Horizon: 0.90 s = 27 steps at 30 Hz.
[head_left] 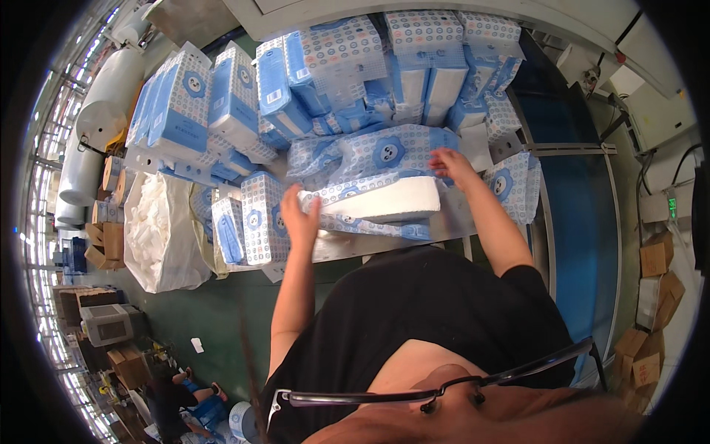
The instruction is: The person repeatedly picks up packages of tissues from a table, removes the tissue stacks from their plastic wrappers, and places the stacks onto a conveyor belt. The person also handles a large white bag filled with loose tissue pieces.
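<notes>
In front of me a white stack of soft tissue paper (392, 201) lies lengthwise on the worktable, partly inside a blue-and-white printed plastic bag (355, 220). My left hand (300, 218) is at the left end of the stack, with the bag's edge between thumb and fingers. Just past the stack's right end, my right hand (452, 166) is held over another printed bag (388, 152), its fingers apart and nothing gripped in them. That bag lies flattened behind the stack, with a round cartoon-animal print facing up.
Filled tissue packs (325, 59) stand crowded along the table's back and left. A white sack (155, 229) of white pieces sits at the left. A blue conveyor belt (584, 222) runs along the right, with cardboard boxes (657, 255) beyond. Another person (174, 403) is at lower left.
</notes>
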Motion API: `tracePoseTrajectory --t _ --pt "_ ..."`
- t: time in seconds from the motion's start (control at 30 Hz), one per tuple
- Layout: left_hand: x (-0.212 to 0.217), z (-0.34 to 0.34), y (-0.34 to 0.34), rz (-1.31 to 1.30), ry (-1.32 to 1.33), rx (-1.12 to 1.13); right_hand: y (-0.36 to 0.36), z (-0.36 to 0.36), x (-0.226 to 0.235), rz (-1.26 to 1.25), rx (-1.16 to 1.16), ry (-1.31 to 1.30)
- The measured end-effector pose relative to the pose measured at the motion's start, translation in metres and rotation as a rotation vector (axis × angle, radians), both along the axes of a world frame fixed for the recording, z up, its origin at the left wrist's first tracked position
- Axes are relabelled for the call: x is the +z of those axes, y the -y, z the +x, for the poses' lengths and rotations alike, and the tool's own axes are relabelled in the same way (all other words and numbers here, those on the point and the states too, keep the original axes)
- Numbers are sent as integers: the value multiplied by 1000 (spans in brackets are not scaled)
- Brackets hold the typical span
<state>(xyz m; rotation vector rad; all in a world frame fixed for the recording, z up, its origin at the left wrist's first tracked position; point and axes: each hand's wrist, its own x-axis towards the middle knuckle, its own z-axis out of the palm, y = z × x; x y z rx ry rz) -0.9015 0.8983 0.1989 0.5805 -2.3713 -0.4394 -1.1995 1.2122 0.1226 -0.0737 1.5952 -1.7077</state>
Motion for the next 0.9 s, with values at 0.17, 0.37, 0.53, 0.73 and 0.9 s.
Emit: tracePoseTrajectory --t 0.17,0.37,0.53,0.73,0.9 --pt "-85 11 66 1024 279 91 -33 66 -44 8 8 78" --pt "-126 31 45 629 314 35 -31 68 -90 24 13 21" --pt "-132 42 21 171 668 185 -14 81 -101 -258 -322 281" --pt "-171 55 53 878 448 45 -12 81 -67 59 -50 167" --pt "-127 55 33 1251 193 -153 -12 67 -43 145 142 -373"
